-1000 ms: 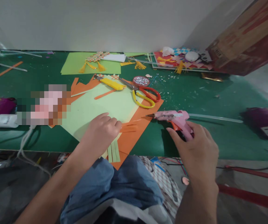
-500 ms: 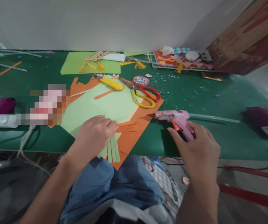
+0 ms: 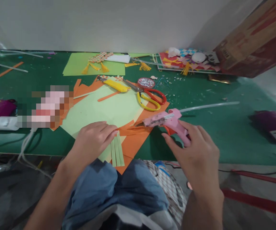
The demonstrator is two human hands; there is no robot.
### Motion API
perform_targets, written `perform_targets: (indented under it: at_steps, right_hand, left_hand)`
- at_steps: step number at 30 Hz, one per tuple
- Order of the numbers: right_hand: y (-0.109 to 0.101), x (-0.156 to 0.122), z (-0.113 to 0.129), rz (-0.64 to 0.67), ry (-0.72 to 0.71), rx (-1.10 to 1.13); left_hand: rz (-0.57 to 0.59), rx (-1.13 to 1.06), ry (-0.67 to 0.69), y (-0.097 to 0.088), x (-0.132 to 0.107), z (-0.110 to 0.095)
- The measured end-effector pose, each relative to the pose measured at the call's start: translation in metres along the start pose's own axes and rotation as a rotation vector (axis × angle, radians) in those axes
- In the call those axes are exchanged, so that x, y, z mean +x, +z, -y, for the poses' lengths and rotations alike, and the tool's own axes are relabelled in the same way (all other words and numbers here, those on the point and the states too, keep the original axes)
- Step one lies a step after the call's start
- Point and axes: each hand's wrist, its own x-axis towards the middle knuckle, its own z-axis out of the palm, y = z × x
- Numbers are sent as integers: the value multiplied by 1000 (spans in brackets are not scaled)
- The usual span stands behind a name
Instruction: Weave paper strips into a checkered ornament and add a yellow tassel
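My right hand is closed round the handle of a pink hot glue gun, with a clear glue stick poking out of its back. The gun's dark nozzle points left, close over some orange paper strips. On the near part of the papers, my left hand pinches the strips where the orange ones meet several light green paper strips. The green strips hang toward my lap. Beneath them lie a pale green sheet and an orange sheet.
Beyond my hands lie scissors with red and yellow handles, a yellow utility knife and a round dish of small pieces. Woven paper with yellow tassels rests at the back. Purple devices stand at both sides.
My right hand has brought the glue gun left and nearer to my left hand, tilting its nozzle down over the orange strips. My left hand has shifted slightly left.
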Motion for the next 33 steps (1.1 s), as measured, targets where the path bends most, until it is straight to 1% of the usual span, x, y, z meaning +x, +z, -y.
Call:
perform_targets:
  at_steps: [3, 6, 9, 15, 20, 29, 33]
  right_hand:
    - [4, 0, 10, 18, -63, 28]
    - [8, 1, 18, 35, -89, 34]
    - [10, 2, 23, 54, -110, 41]
    - [11, 3, 28, 35, -180, 45]
    - [12, 1, 28, 49, -191, 28]
    - [11, 1, 29, 64, -157, 47]
    - [11, 1, 29, 66, -164, 48]
  left_hand:
    - [5, -12, 1, -1, 0, 0]
    - [10, -24, -1, -2, 1, 0]
    - [7, -25, 3, -2, 1, 0]
    - [-6, -22, -11, 0, -1, 1]
    - [-3, -22, -9, -1, -1, 0]
    - [-2, -28, -16, 1, -2, 1]
    - [4, -32, -16, 1, -2, 1]
